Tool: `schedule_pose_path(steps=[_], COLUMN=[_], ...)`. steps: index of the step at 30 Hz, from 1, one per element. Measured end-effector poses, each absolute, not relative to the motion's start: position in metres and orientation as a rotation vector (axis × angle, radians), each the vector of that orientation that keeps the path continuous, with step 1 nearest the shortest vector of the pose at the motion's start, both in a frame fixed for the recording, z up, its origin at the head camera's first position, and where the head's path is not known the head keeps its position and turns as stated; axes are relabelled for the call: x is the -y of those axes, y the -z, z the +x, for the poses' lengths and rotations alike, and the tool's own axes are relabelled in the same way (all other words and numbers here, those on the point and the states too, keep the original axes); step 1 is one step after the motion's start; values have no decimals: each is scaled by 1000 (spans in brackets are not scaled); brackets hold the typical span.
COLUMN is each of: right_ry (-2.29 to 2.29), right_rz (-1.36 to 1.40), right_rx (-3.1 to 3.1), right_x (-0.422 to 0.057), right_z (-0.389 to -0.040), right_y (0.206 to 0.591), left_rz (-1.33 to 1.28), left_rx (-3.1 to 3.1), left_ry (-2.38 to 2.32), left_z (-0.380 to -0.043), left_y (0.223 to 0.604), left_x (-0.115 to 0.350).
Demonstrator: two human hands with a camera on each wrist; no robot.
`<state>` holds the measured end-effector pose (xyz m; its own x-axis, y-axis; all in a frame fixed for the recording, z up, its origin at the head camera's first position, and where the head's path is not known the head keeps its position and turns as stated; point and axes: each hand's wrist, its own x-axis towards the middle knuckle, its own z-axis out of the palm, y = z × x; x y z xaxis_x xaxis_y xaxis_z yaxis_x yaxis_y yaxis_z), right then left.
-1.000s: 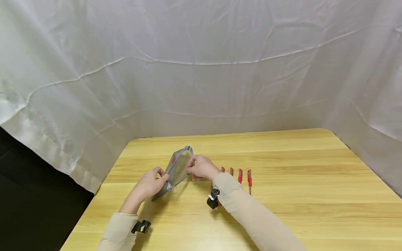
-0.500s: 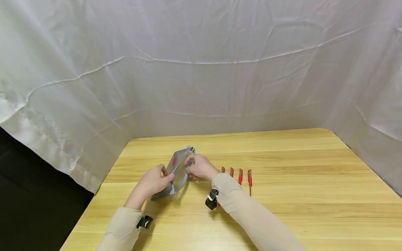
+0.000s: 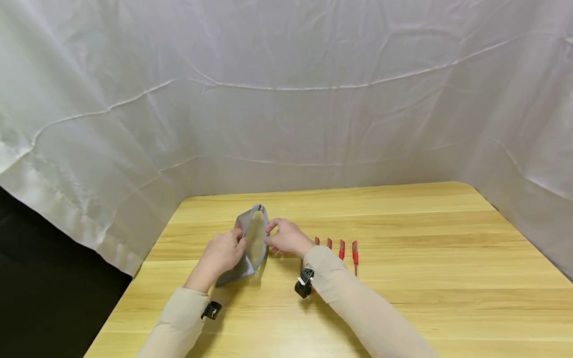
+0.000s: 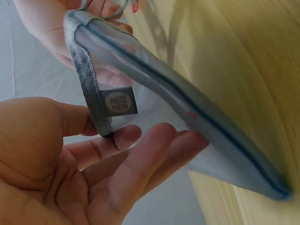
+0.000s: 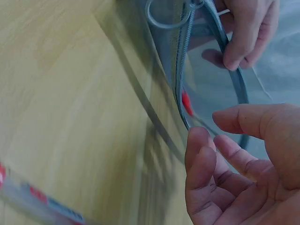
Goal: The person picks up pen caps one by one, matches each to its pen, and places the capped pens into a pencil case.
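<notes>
A grey mesh zipper pouch (image 3: 238, 272) stands tilted on the table with its mouth spread wide. My left hand (image 3: 222, 252) pinches the left side of the mouth between thumb and fingers, near a dark label (image 4: 119, 101) in the left wrist view. At the opposite side, my right hand (image 3: 288, 238) holds the rim with thumb and fingertips, where the zipper (image 5: 180, 61) runs down to the fingers. A red-capped pen (image 5: 187, 103) shows within the pouch. Several red pens (image 3: 355, 253) lie in a row beside the right forearm, partly hidden by it.
The wooden table (image 3: 425, 278) extends to the right of the pens. Pale curtains (image 3: 313, 124) hang behind and along the sides, with black cloth (image 3: 53, 278) at the left. A ring pull (image 5: 168, 21) hangs on the zipper.
My left hand has shifted slightly up along the rim. The pouch's mouth narrowed half a second ago and is now spread wider. The right hand has barely moved.
</notes>
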<state>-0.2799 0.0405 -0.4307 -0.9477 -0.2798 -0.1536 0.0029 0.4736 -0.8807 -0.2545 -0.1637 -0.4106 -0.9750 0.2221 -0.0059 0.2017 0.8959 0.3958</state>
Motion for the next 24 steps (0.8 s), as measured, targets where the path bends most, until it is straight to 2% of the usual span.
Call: schedule_pose_path(steps=[14, 24], right_ry=[1343, 1171], right_rz=[-137, -100], right_rx=[-2554, -2622], right_x=[-109, -119], right_z=[-275, -266], right_y=[411, 417], left_rz=[322, 316], left_rx=[-2953, -2913], left_ry=[-718, -727], left_z=[-251, -252], left_y=[406, 409], left_x=[167, 168])
